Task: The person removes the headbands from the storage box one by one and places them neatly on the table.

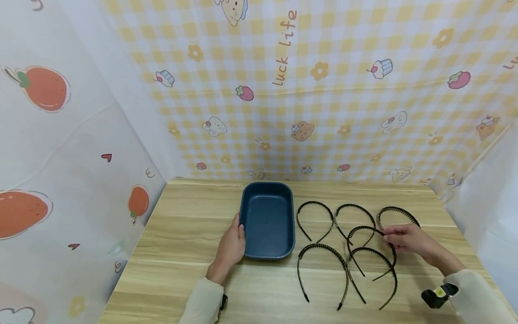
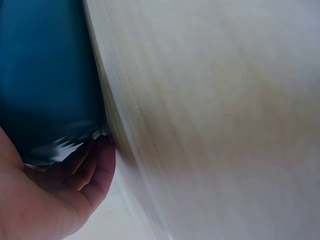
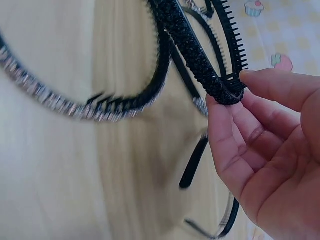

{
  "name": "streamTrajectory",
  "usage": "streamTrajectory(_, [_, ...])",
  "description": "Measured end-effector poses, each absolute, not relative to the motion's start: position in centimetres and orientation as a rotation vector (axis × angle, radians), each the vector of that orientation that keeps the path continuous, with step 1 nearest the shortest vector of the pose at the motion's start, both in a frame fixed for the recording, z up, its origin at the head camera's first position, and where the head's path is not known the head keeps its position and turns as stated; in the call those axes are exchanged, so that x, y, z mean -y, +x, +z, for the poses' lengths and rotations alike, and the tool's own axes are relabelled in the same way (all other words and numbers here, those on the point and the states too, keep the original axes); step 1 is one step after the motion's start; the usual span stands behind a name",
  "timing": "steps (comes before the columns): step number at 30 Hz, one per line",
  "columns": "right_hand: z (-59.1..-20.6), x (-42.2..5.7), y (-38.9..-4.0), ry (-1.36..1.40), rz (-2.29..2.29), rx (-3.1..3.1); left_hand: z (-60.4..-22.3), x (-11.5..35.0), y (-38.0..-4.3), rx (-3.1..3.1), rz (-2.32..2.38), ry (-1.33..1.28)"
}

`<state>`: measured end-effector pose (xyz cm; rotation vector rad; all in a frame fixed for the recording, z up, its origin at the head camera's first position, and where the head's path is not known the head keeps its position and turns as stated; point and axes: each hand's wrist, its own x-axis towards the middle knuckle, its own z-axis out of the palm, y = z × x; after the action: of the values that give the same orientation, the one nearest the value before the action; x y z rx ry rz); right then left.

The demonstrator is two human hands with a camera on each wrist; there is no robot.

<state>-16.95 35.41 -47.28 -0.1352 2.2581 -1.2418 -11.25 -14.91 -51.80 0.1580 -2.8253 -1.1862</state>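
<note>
In the head view my left hand [image 1: 232, 243] grips the left side of a dark blue rectangular tray [image 1: 267, 225], thumb at the rim. The left wrist view has its fingers [image 2: 103, 167] curled against the tray's outer wall. My right hand [image 1: 408, 240] pinches a black glittery toothed headband [image 3: 192, 50] between thumb and fingertips. This headband is raised and tilted, overlapping a front headband [image 1: 372, 249] and a back-middle headband [image 1: 356, 205] in the head view. Another headband [image 1: 398, 209] lies just behind my right hand, partly hidden by it.
Two more headbands lie right of the tray, one at the back [image 1: 314, 202] and one in front [image 1: 321, 245]. The wooden table [image 1: 194, 202] meets a yellow checked cloth [image 1: 259, 135] behind. White cloth hangs at both sides.
</note>
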Motion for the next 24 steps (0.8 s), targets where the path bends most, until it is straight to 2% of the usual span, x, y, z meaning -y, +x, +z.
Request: streamTrajectory(24, [-48.1, -43.4, -14.7, -0.1, -1.243, -2.164, -51.5, 15.0, -11.5, 2.814, -1.181, 0.139])
